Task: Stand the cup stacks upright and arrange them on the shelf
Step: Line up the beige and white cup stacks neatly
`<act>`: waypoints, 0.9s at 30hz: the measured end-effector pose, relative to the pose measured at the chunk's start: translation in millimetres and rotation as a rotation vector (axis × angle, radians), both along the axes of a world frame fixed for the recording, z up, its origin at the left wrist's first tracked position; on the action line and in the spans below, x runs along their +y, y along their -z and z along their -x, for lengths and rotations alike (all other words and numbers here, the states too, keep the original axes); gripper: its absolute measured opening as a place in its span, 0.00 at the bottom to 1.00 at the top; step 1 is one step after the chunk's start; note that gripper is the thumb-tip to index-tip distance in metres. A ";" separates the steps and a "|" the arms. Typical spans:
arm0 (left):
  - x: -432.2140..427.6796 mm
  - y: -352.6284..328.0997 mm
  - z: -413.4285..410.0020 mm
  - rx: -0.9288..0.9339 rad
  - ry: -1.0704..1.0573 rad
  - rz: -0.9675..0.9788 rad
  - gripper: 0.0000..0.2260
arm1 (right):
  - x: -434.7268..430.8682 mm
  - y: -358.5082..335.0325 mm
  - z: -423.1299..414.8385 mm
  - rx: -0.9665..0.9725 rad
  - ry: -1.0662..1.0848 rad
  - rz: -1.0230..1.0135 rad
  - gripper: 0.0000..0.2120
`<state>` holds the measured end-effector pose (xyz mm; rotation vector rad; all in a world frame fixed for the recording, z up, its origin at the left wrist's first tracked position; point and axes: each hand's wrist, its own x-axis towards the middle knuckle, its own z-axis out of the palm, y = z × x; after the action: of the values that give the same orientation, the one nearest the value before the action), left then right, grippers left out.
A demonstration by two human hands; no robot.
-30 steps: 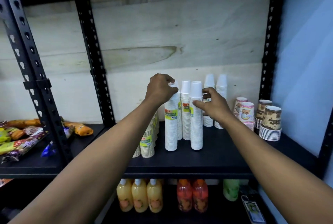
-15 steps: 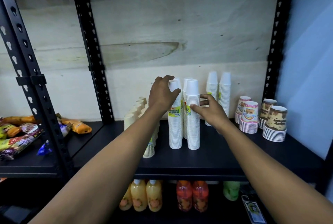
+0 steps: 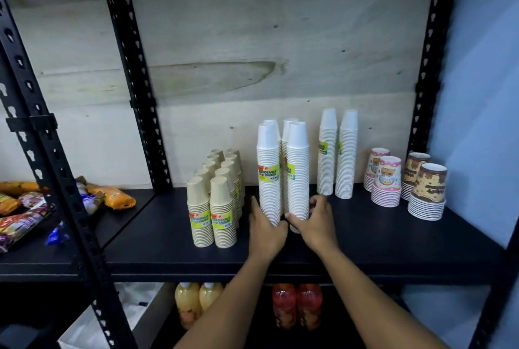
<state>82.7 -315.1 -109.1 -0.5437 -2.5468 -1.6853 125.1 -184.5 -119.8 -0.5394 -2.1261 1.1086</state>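
Cannot see bases of front white cup stacks [image 3: 298, 194]: covered by left hand [image 3: 266, 232] and right hand [image 3: 316, 225]. Cannot count rear white stacks [image 3: 289, 123] beyond two tops. Cannot read small print on yellow labels [image 3: 268, 173], blurred. Lost snack packets [image 3: 19, 222] partly to left frame edge, bottles [image 3: 283, 306] partly to shelf [image 3: 393, 270] front and forearms [image 3: 238, 306].

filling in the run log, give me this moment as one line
left hand: grips base of left white stack | right hand: grips base of right white stack | both stacks upright on shelf
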 end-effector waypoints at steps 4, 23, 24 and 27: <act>-3.0 10.8 17.6 0.071 -0.002 0.065 0.28 | 7.2 4.3 -1.4 0.003 -0.084 0.074 0.29; -1.8 9.8 14.2 0.074 -0.046 0.079 0.30 | 4.8 9.6 1.8 0.045 -0.108 -0.009 0.27; -1.7 9.7 14.3 0.075 -0.050 0.086 0.30 | 4.9 9.5 1.7 0.045 -0.109 -0.011 0.27; -0.5 10.7 14.2 0.083 -0.048 0.098 0.29 | 6.1 9.5 1.8 0.046 -0.102 -0.014 0.26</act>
<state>68.5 -315.5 -119.8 -0.5418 -2.5717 -1.4970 123.3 -178.4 -129.3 -0.3984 -2.1402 1.1498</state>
